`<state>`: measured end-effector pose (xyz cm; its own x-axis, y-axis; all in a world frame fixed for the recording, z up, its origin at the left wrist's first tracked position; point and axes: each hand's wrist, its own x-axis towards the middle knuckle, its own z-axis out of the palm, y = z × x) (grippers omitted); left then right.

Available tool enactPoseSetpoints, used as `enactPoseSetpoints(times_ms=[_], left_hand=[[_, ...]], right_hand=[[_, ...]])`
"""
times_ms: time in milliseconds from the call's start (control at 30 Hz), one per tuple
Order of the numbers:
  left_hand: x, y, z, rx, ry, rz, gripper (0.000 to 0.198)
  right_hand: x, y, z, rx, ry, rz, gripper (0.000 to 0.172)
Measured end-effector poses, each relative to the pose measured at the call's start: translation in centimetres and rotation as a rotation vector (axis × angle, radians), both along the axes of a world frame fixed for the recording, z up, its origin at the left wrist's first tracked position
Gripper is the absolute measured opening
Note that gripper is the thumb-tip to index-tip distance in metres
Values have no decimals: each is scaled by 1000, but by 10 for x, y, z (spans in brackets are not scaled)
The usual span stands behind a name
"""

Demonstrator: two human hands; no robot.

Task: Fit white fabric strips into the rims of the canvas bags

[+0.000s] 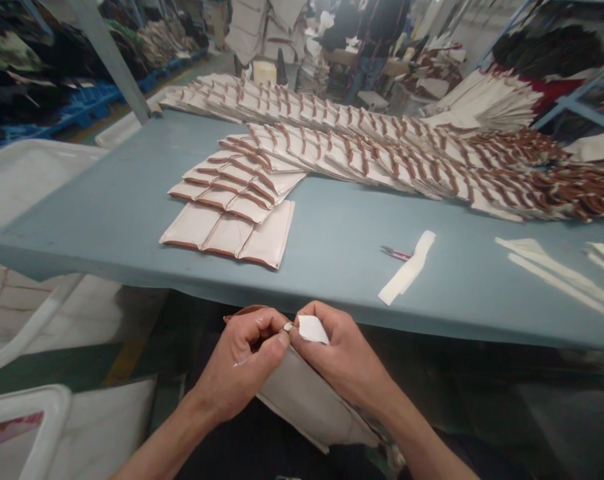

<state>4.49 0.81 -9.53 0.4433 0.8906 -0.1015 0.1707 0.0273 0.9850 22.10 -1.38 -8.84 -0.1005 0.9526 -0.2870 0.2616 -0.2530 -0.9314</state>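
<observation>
In front of the table's near edge, a cream fabric panel (312, 393) with brown trim hangs down from my two hands. My left hand (245, 360) pinches its upper edge between thumb and fingers. Close beside it, my right hand (339, 353) grips the same edge, the thumbs almost touching. A small white strip (313, 329) shows between the right thumb and fingers. The exact spot being pinched is mostly covered by the fingertips. On the table beyond lie a pair of small thread snips (396, 253) and a cream strip (409, 270) that partly covers them.
Overlapping rows of cream panels with brown edges (332, 150) stretch across the blue-covered table (102, 207). One panel (232, 233) lies nearest me. More cream strips (557, 270) are at the right. White plastic bins (47, 407) stand at left. A person (377, 40) is in the background.
</observation>
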Motion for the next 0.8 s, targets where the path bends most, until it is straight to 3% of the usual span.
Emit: enactPoseSetpoints(times_ms=[200,467,700,800], left_hand=[[2,-2,-5,-38,68,47,36],[10,-13,-2,-64,13,54,41],[19,-24,-23,-265,-80,211,38],[16,-23,-24,-294,-85,232,39]], right_hand=[[-2,-9,5,106,-158,-62,9],[3,-23,8,70,-226,-67,9],[-3,-28,-2,46,-191,-53,3],[-8,-25,-7,54,-149,-73,5]])
